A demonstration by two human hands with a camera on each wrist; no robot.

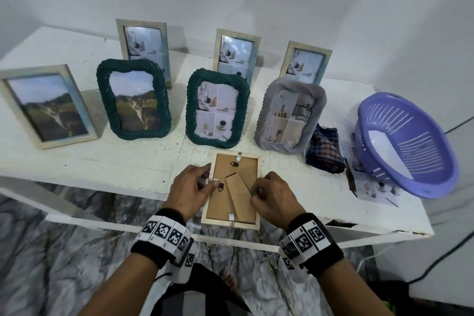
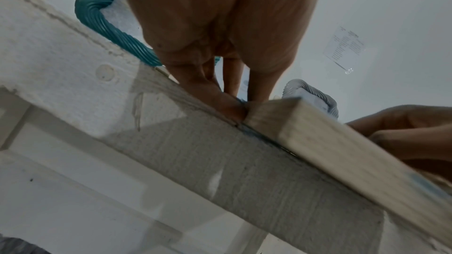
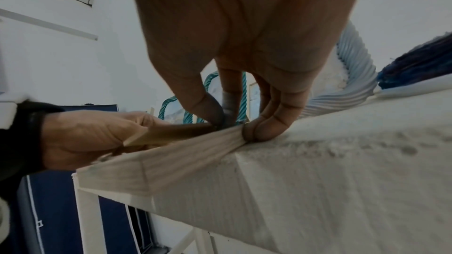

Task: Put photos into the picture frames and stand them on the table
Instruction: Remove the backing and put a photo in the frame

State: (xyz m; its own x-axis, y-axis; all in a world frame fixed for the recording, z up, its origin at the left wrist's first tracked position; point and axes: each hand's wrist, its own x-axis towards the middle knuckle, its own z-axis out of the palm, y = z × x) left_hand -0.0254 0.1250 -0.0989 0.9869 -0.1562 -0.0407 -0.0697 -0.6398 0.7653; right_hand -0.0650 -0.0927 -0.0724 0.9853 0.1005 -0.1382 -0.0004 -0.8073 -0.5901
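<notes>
table [image 1: 107, 161] white, seven filled frames standing behind | frame [image 1: 232, 187] face-down at near edge, overhanging it, backing up, long axis running away from person | left hand [image 1: 191, 191] fingers curled at left side clip | right hand [image 1: 274, 196] pinching right rim by the stand | advice: turn clips fully over backing, press flat, steady both sides

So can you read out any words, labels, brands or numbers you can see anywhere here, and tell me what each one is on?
No text can be read.
Printed sheet on the wall: lines of print, too small and blurred to read.
Wrist bands: black-and-white square marker patterns, with tiny characters too small to read.
Photos in the standing frames: pictures only, no words seen.
Back of the face-down frame: no label.
</notes>
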